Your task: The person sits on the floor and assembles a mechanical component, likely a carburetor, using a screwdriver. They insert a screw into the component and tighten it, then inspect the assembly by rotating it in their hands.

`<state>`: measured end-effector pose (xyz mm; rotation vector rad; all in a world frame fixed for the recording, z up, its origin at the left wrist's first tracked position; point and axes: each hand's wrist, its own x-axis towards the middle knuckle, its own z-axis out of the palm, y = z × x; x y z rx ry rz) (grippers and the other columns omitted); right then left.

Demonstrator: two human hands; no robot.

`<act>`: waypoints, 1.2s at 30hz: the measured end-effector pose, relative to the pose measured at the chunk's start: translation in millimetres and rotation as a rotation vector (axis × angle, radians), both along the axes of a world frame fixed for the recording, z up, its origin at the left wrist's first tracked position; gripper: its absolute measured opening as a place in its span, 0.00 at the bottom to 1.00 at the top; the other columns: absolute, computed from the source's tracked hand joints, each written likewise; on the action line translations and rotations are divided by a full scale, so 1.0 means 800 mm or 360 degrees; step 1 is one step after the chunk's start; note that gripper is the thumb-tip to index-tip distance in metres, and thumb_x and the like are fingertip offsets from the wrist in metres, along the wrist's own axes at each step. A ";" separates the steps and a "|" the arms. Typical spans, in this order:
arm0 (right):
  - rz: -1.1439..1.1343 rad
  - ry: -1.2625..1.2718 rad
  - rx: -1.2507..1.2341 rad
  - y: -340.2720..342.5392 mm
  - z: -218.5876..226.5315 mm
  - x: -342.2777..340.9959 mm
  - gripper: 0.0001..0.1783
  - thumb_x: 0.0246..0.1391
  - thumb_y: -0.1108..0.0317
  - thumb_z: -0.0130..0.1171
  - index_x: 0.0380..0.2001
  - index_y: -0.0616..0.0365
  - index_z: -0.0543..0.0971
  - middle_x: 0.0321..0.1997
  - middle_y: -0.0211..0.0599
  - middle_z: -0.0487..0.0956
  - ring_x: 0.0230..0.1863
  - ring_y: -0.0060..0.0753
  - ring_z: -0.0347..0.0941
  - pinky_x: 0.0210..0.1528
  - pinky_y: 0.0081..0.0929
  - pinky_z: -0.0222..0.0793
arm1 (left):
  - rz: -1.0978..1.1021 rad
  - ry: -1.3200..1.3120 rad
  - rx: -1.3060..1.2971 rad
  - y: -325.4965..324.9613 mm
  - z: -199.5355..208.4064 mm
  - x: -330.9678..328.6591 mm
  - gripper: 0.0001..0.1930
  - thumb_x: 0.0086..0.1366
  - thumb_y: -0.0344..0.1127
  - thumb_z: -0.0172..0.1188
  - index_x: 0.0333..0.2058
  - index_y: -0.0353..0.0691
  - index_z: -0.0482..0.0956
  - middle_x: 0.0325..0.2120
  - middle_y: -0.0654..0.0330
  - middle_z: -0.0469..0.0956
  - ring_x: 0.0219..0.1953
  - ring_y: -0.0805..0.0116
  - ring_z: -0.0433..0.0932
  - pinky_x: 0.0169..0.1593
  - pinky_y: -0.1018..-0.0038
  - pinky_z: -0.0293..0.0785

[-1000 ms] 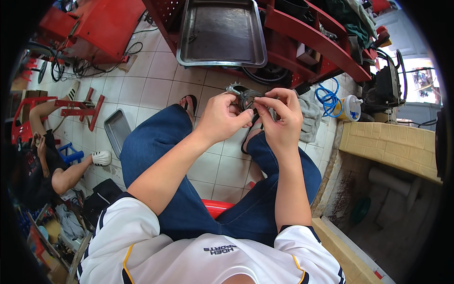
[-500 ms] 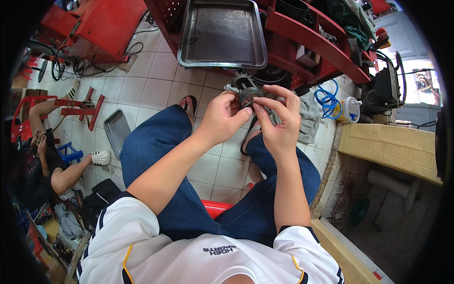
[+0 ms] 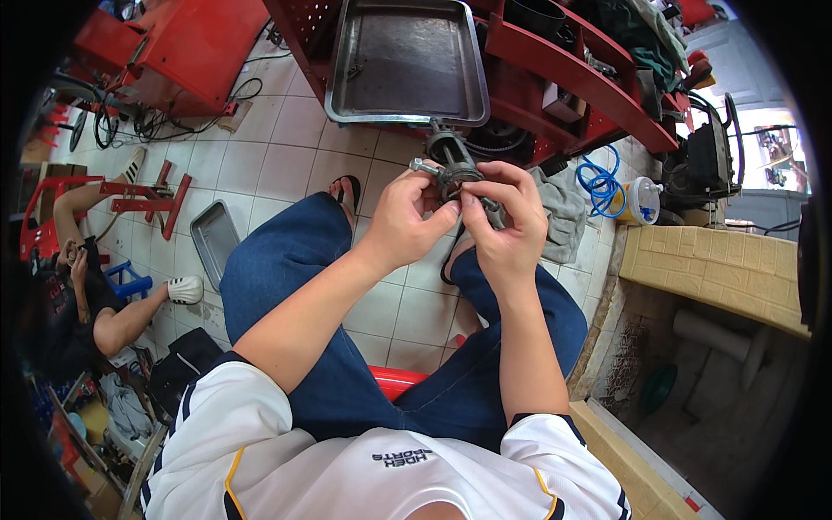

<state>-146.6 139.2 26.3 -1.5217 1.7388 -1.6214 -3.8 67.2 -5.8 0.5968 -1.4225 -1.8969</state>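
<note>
Pinching the metal part [image 3: 451,154] with left grip [image 3: 400,218] and right grip [image 3: 511,215] at the frame's upper centre, pictured just below the tray [image 3: 407,120]; having swung it lengthwise over the last second, exposing more of its body to view and handling.

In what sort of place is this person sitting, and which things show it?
Probably a repair workshop, though for what exactly is unclear. Signs of it: the red metal shelving, the shallow metal tray, and the dark metal part held between the left hand and right hand.
</note>
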 end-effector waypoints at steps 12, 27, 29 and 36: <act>0.0051 -0.0893 0.0006 0.001 -0.015 0.009 0.18 0.48 0.82 0.71 0.38 0.58 0.73 0.56 0.43 0.71 0.51 0.31 0.77 0.54 0.30 0.73 | 0.0113 -0.0002 -0.0202 -0.001 -0.006 -0.001 0.13 0.61 0.24 0.62 0.46 0.30 0.76 0.43 0.59 0.75 0.44 0.73 0.79 0.49 0.74 0.80; 0.0210 -0.1303 0.0127 0.001 0.005 0.002 0.35 0.45 0.83 0.73 0.53 0.54 0.65 0.56 0.42 0.70 0.51 0.30 0.76 0.54 0.28 0.75 | 0.0047 0.0033 -0.0177 -0.001 0.001 0.001 0.12 0.59 0.23 0.62 0.43 0.32 0.76 0.40 0.61 0.74 0.42 0.76 0.77 0.45 0.77 0.77; 0.0207 -0.1219 0.0119 0.000 0.004 0.000 0.38 0.44 0.82 0.74 0.54 0.55 0.64 0.56 0.42 0.69 0.50 0.30 0.76 0.54 0.28 0.74 | 0.0035 0.0051 -0.0220 0.000 0.003 0.001 0.12 0.59 0.23 0.61 0.43 0.32 0.76 0.40 0.62 0.73 0.41 0.75 0.77 0.45 0.77 0.77; 0.0181 -0.1029 0.0113 0.002 0.010 0.007 0.47 0.44 0.80 0.74 0.66 0.55 0.60 0.59 0.44 0.68 0.51 0.30 0.76 0.56 0.28 0.72 | 0.0030 0.0029 -0.0353 -0.002 0.008 0.003 0.13 0.59 0.23 0.61 0.44 0.33 0.75 0.41 0.62 0.73 0.42 0.75 0.77 0.45 0.76 0.78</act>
